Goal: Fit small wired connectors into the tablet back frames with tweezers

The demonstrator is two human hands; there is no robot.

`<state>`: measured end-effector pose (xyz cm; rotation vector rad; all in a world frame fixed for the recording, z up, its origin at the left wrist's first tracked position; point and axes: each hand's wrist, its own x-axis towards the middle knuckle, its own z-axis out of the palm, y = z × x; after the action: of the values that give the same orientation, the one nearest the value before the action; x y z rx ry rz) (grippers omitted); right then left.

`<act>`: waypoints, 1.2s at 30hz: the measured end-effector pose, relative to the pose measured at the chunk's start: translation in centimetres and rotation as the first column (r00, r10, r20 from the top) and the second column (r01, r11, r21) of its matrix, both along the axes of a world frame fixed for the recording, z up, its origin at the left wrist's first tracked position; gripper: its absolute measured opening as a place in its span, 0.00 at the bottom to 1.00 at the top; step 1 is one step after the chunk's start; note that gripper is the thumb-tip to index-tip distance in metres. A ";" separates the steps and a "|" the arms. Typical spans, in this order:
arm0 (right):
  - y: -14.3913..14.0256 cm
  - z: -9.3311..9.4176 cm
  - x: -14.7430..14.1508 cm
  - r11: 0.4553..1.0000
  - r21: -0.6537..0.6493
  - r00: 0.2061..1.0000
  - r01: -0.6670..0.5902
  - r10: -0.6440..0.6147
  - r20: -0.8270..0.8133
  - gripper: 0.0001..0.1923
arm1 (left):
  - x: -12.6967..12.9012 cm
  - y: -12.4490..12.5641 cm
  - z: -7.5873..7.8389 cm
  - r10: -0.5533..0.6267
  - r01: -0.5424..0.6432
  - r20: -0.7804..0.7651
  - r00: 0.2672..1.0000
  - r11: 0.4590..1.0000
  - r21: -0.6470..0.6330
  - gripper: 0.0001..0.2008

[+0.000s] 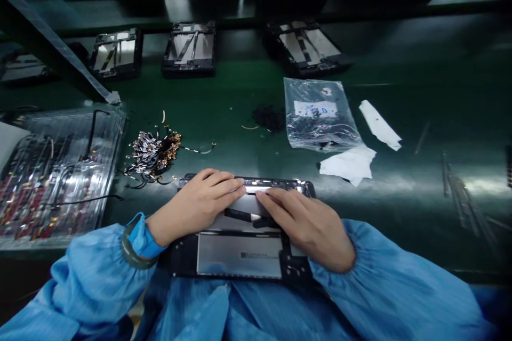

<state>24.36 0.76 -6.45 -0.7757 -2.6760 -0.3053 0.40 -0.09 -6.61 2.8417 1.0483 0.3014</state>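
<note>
An opened tablet-like device with a grey metal plate inside lies at the near edge of the green belt. My left hand rests flat on its upper left part, fingers together and pointing right. My right hand lies on the upper right part, its fingertips pressing near the top edge, almost meeting the left fingertips. Neither hand grips anything that I can see. Both arms wear blue sleeves, and a blue strap circles my left wrist.
A pile of small cables lies beyond my left hand. A clear tray of parts sits at the left. A plastic bag of small parts and white paper scraps lie to the right. Three more opened devices sit farther back.
</note>
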 end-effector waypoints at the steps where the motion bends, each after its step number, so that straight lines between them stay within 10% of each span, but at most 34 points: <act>1: 0.0 0.0 0.0 1.000 -0.002 1.000 0.000 0.000 0.000 0.15 | 0.0 0.0 0.0 0.000 0.000 -0.001 1.000 1.000 0.004 0.18; 19: -0.3 0.5 0.8 0.999 0.012 0.995 0.038 -0.039 0.095 0.16 | -0.1 0.1 -0.1 0.007 -0.007 0.023 1.000 1.000 0.008 0.18; 24: -1.8 -0.4 4.0 0.963 -0.099 0.928 0.252 -0.269 -0.259 0.17 | -0.4 0.7 0.2 0.076 -0.047 0.178 0.981 0.985 -0.163 0.19; 30: -3.3 -1.0 4.7 0.647 -0.608 0.675 0.461 -0.700 -0.233 0.15 | 0.8 1.1 -0.6 0.300 -0.297 0.042 0.953 0.953 -0.065 0.15; 36: -3.3 -0.3 5.2 0.047 -0.999 0.524 0.023 -0.851 -0.028 0.25 | -0.4 1.9 1.1 0.505 -0.482 0.123 0.854 0.858 -0.175 0.14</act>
<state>29.51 -2.51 -6.71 -1.7446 -1.4019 1.4607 0.04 1.85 -5.50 2.3329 1.6797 0.4711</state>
